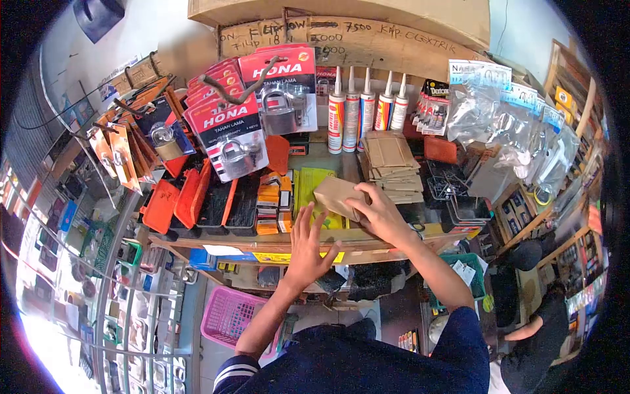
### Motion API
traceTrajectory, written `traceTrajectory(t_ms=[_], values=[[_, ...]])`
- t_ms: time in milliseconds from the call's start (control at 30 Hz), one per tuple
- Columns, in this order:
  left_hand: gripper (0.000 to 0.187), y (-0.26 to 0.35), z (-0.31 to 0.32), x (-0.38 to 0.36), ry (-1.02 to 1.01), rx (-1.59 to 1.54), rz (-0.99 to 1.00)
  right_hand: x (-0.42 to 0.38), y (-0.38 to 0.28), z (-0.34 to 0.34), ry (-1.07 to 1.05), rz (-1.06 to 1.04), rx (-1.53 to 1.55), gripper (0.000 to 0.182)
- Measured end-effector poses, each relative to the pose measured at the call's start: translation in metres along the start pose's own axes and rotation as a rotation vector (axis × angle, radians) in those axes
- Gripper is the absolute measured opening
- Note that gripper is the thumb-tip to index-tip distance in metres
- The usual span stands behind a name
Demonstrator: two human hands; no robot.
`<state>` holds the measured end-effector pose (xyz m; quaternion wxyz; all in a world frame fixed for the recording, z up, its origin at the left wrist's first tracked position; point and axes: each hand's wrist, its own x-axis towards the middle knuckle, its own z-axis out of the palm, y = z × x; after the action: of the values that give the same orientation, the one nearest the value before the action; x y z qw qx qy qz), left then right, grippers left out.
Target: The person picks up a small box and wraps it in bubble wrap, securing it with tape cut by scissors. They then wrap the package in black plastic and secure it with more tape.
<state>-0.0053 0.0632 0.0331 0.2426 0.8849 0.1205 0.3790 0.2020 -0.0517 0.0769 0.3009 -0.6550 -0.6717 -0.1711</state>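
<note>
Hanging at far left: carded padlocks [165, 141] on hooks. Below them, orange plastic pieces [161, 205] stand at dark bins [245, 205] on the counter [357, 243]. Red HONA padlock packs [226, 131] hang above the bins. Lower down, under counter level, a pink basket [230, 316].

Next rightward, small orange-and-dark boxes [268, 196] stacked in columns, then yellow-green packaging [308, 182] lying flat. Left hand [308, 255] over the counter's front edge, open, fingers spread, fingertips near the lower left of a brown cardboard box [336, 196]. Contact there: cannot tell.

Box sits tilted over the yellow-green packaging, between the two hands. Right hand [384, 215] grips its right end, fingers bent over it.

Behind the box, a row of upright nozzle tubes [352, 121]. Right of the tubes' base, a loose stack of flat cardboard pieces [392, 164], just beyond the right hand. Further right, a dark tray of metal hardware [453, 184]; above it, clear bagged goods [518, 134] hang from blue-and-white headers. Far right, low: another person's forearm [525, 329] and dark clothing.
</note>
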Motion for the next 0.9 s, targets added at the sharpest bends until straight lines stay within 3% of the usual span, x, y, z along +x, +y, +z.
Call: traceTrajectory(t_ms=[333, 400, 500, 567, 800, 900], values=[[0.076, -0.009, 0.013, -0.001, -0.058, 0.019, 0.046, -0.019, -0.006, 0.015, -0.108, -0.249, -0.054, 0.035], [0.077, -0.008, 0.013, 0.001, -0.048, 0.014, 0.055, -0.020, -0.009, 0.013, -0.095, -0.260, -0.026, 0.041], [0.075, -0.006, 0.013, 0.002, -0.020, 0.023, 0.049, -0.023, -0.015, 0.012, -0.096, -0.193, 0.104, 0.050], [0.072, -0.004, 0.009, 0.002, -0.050, 0.197, 0.062, -0.024, -0.019, 0.011, 0.045, -0.123, 0.179, 0.057], [0.067, -0.004, 0.006, 0.002, -0.071, 0.297, 0.121, -0.023, -0.029, -0.007, 0.077, 0.097, 0.156, 0.052], [0.066, -0.009, 0.011, 0.002, -0.093, 0.278, 0.134, -0.024, -0.030, -0.005, 0.050, 0.052, 0.089, 0.053]])
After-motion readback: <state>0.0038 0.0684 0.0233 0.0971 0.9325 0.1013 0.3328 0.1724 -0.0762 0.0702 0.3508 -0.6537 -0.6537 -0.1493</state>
